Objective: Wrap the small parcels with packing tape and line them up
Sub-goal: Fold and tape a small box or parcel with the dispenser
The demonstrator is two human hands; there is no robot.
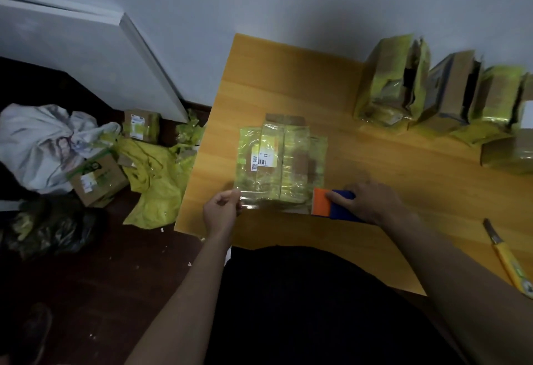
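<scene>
**Taping under way, a row already forming**

On the wooden table (pixel 288 76) a flat parcel (pixel 281 162) lies near the front edge. The left hand (pixel 220 211) pinches a clear tape strip (pixel 251 204) stretched along its near side; the right hand (pixel 372 203) grips the orange-and-blue dispenser (pixel 334 204). Taped parcels (pixel 444 96) stand lined up against the wall. More boxes (pixel 98 177) wait on the floor, so work likely remains.

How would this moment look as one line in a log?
left hand pinches tape end | right hand grips dispenser | parcel flat on table
</scene>
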